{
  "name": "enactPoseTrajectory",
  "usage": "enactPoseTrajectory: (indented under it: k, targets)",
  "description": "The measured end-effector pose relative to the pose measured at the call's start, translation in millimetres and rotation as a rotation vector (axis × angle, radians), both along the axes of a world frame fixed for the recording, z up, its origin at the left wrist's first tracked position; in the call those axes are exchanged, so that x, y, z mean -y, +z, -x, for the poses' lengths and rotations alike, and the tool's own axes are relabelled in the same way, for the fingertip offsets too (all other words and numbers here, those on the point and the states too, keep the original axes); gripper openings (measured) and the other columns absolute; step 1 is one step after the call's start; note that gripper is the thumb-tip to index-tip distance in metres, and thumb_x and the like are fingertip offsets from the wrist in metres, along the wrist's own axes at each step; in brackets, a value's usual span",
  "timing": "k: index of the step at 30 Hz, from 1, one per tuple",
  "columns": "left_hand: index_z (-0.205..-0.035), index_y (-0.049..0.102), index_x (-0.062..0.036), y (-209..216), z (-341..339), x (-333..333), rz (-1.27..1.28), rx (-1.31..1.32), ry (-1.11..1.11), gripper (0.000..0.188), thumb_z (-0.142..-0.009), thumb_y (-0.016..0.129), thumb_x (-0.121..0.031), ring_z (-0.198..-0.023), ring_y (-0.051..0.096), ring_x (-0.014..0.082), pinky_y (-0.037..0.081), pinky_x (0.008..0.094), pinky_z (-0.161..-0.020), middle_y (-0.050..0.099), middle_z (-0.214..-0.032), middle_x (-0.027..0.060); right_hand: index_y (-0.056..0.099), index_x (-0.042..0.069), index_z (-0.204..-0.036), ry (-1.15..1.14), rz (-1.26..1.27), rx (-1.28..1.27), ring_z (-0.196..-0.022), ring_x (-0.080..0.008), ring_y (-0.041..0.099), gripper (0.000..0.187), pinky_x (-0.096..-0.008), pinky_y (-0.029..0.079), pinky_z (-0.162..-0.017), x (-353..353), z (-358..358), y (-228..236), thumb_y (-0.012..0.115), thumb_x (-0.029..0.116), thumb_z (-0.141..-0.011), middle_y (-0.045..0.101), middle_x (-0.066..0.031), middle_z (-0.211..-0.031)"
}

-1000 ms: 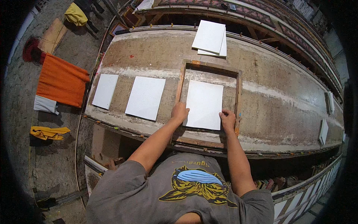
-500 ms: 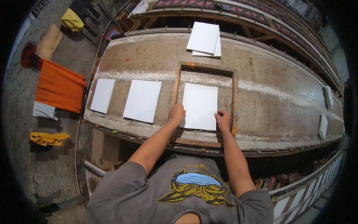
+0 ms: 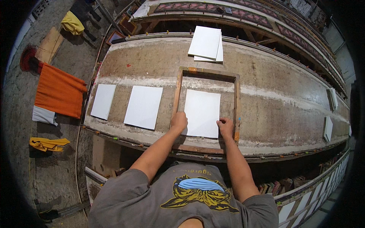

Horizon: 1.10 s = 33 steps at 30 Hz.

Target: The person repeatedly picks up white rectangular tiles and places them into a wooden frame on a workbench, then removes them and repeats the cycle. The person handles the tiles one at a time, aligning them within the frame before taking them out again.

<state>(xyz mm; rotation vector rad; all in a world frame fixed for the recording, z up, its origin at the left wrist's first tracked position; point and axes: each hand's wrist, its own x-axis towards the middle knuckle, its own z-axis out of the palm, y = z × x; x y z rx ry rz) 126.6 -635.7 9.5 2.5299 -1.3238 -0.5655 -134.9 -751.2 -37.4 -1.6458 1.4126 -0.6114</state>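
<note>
Here, at centre frame, the left hand [image 3: 179, 121] and right hand [image 3: 226, 126] pinch the near corners of the white sheet [image 3: 202, 113], squaring it inside the wooden frame [image 3: 176, 98]

A long worktop [image 3: 273, 95] runs across the room — its top is brown and worn, with a pale streak along it. Behind it stands a second long table [image 3: 243, 15] with a patterned strip. The floor [image 3: 23, 125] on the left is grey, rough concrete. On it lie an orange cloth [image 3: 57, 91], a yellow cloth [image 3: 47, 143] and a yellow bundle [image 3: 72, 22] — all well apart.
</note>
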Motion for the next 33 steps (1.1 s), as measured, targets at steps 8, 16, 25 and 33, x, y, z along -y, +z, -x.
enactPoseTrajectory:
  k: [8,16,25,33]
  targets:
    - [-0.115,0.066,0.0049,11.5,1.4,-4.1,-0.019,-0.058,-0.022,0.039,-0.085,0.076,-0.019,-0.101,0.067,0.0439,0.055,0.0502,-0.085,0.068,-0.106,0.0268,0.076,-0.003,-0.106,-0.006,-0.026,-0.037,-0.078,-0.0212,0.07,0.029,-0.0342,0.055,-0.077,-1.5,-1.8,7.8,0.08,0.012,-0.08,0.075,-0.0131,-0.087]
    - [-0.147,0.044,-0.0005,16.6,26.3,6.9,0.187,0.174,-0.274,0.063,-0.095,0.064,-0.028,-0.137,0.046,0.0421,0.042,0.0514,-0.109,0.049,-0.145,0.0257,0.062,0.003,-0.132,0.223,0.315,-0.272,-0.115,-0.0377,0.063,0.056,-0.0454,0.048,-0.099,-2.4,-18.6,43.4,0.076,0.031,-0.086,0.065,-0.0226,-0.126]
    - [-0.161,0.023,-0.0065,-12.5,32.0,43.5,0.105,0.147,-0.261,0.072,-0.105,0.043,-0.047,-0.157,0.005,0.0401,0.008,0.0524,-0.126,0.011,-0.169,0.0224,0.028,0.009,-0.16,0.43,0.443,-0.526,-0.155,-0.037,0.018,0.076,-0.0582,0.017,-0.122,12.3,-83.7,38.3,0.052,0.05,-0.101,0.02,-0.0205,-0.167]
    - [-0.16,0.022,-0.0032,-4.1,31.2,42.3,0.037,0.116,-0.257,0.072,-0.105,0.042,-0.044,-0.156,0.006,0.0408,0.007,0.0521,-0.126,0.01,-0.168,0.0251,0.021,0.005,-0.161,0.481,0.313,-0.551,-0.156,-0.0378,0.012,0.078,-0.0591,0.012,-0.123,11.0,-85.3,40.0,0.047,0.05,-0.103,0.015,-0.0207,-0.168]
